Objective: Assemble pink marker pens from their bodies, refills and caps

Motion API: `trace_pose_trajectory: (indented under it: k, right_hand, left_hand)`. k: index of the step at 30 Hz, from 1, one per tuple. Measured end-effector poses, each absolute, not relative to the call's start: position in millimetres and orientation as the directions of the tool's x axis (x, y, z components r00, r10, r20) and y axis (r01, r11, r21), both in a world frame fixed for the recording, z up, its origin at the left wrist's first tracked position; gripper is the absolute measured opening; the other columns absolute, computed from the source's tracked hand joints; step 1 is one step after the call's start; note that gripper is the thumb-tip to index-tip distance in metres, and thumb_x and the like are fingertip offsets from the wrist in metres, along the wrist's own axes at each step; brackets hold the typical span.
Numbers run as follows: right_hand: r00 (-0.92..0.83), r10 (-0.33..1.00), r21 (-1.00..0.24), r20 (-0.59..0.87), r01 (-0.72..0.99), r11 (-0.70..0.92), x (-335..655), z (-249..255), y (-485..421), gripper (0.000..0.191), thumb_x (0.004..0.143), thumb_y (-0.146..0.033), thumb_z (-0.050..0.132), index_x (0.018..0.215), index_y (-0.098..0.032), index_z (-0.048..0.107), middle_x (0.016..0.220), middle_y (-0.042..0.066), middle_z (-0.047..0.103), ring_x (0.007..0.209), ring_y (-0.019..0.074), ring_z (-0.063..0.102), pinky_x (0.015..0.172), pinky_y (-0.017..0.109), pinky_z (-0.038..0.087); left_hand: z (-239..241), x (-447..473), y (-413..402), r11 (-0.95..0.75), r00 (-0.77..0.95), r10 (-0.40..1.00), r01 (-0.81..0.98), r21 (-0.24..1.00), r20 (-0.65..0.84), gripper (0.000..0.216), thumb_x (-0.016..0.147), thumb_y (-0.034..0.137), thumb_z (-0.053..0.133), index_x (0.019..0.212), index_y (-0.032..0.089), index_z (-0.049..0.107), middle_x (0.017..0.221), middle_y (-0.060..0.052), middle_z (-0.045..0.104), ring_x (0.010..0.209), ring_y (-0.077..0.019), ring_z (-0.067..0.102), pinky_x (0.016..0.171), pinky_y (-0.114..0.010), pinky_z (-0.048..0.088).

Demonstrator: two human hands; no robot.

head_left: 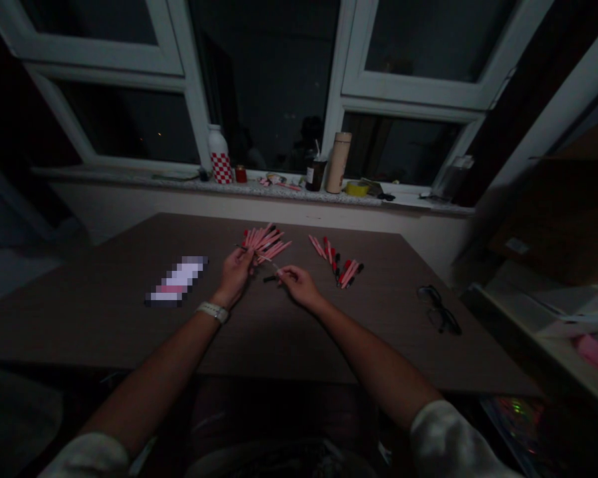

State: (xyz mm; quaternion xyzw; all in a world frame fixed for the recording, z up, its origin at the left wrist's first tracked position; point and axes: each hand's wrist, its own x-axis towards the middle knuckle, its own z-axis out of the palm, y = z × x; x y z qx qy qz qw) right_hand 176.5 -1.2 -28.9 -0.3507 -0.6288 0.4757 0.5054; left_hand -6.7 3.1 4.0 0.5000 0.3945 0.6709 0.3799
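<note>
My left hand (235,273), with a watch (213,311) on its wrist, is closed around a slender pen (266,259) in the middle of the table. The fingers of my right hand (299,284) pinch the pen's other end. Dim light blurs the detail between the fingertips. Just beyond my left hand lies a loose pile of pink pens (274,249), some with red or dark parts. A short black piece, perhaps a cap (270,279), rests between my hands. Two smaller groups, pink and red pens (317,246) and black-tipped pens (349,273), lie to the right.
A phone (179,279) with a blurred screen lies left on the brown table (289,338); glasses (439,311) lie right. Along the windowsill stand a checkered bottle (220,156), a small red jar (240,174), a dark cup (315,174), a beige flask (338,164) and yellow tape (357,189).
</note>
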Motion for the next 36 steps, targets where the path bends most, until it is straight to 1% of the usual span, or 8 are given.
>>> trace_pose_trajectory:
  k: [4,8,12,17,26,28,32,36]
  right_hand:
    - [-0.241,0.921,-0.950,0.308,-0.026,0.311,177,-26,-4,0.033,0.082,-0.052,0.072,0.084,-0.020,0.068,0.069,0.000,0.068,0.066,0.0144,0.063,0.064,0.024,0.047]
    - [-0.233,0.918,-0.945,0.320,-0.011,0.327,178,-23,-7,0.027,0.083,-0.047,0.070,0.082,-0.020,0.068,0.069,0.000,0.068,0.064,0.0138,0.061,0.063,0.024,0.046]
    - [-0.242,0.921,-0.947,0.307,0.020,0.321,177,-24,-7,0.026,0.083,-0.046,0.070,0.083,-0.020,0.069,0.068,0.000,0.068,0.063,0.0136,0.061,0.063,0.024,0.045]
    - [-0.249,0.911,-0.938,0.328,0.025,0.345,178,-29,-4,0.026,0.085,-0.045,0.069,0.085,-0.019,0.070,0.069,0.000,0.068,0.063,0.0134,0.061,0.063,0.024,0.044]
    - [-0.250,0.904,-0.926,0.347,0.061,0.373,180,-34,-3,0.028,0.088,-0.047,0.067,0.088,-0.019,0.071,0.072,0.002,0.071,0.067,0.0146,0.063,0.065,0.024,0.045]
    - [-0.244,0.891,-0.899,0.384,0.120,0.420,182,-33,-5,0.028,0.091,-0.047,0.065,0.091,-0.020,0.072,0.076,0.002,0.072,0.069,0.0154,0.063,0.066,0.025,0.045]
    - [-0.204,0.846,-0.774,0.492,0.342,0.533,186,-28,-10,0.024,0.093,-0.043,0.064,0.096,-0.022,0.075,0.088,0.005,0.075,0.077,0.0186,0.064,0.072,0.028,0.045]
    - [-0.192,0.821,-0.716,0.537,0.411,0.564,190,-24,-13,0.022,0.092,-0.042,0.067,0.098,-0.024,0.077,0.095,0.006,0.076,0.082,0.0214,0.065,0.076,0.030,0.045]
  left_hand:
    - [3,-3,-2,-0.338,-0.077,0.939,-0.023,0.941,0.335,0.052,0.071,0.063,0.080,0.086,0.015,0.068,0.065,0.000,0.062,0.051,-0.0092,0.048,0.046,-0.020,0.032]
    - [4,2,-6,-0.318,0.010,0.948,0.049,0.947,0.318,0.051,0.073,0.063,0.079,0.084,0.015,0.069,0.074,-0.005,0.070,0.057,-0.0121,0.056,0.050,-0.022,0.036]
    - [6,0,-6,-0.338,-0.078,0.936,0.079,0.938,0.344,0.051,0.072,0.065,0.078,0.083,0.016,0.068,0.066,-0.002,0.065,0.053,-0.0119,0.053,0.048,-0.023,0.033]
    - [9,-3,-5,-0.363,-0.242,0.904,-0.004,0.932,0.352,0.052,0.070,0.066,0.078,0.081,0.017,0.063,0.057,0.003,0.056,0.047,-0.0092,0.045,0.045,-0.021,0.031]
    - [11,-3,-5,-0.342,-0.203,0.922,-0.030,0.939,0.329,0.055,0.067,0.066,0.080,0.082,0.016,0.063,0.063,0.001,0.063,0.049,-0.0090,0.047,0.046,-0.021,0.032]
    - [10,-4,-5,-0.339,-0.203,0.922,-0.016,0.941,0.329,0.053,0.068,0.065,0.080,0.081,0.017,0.062,0.063,0.001,0.063,0.050,-0.0096,0.048,0.047,-0.022,0.032]
    - [9,-5,-5,-0.322,-0.207,0.926,-0.001,0.947,0.315,0.051,0.068,0.064,0.079,0.078,0.017,0.060,0.059,0.002,0.059,0.049,-0.0098,0.046,0.048,-0.022,0.031]
    - [10,-5,-6,-0.318,-0.208,0.926,0.024,0.948,0.316,0.051,0.068,0.064,0.079,0.078,0.017,0.060,0.058,0.002,0.059,0.048,-0.0100,0.047,0.048,-0.022,0.031]
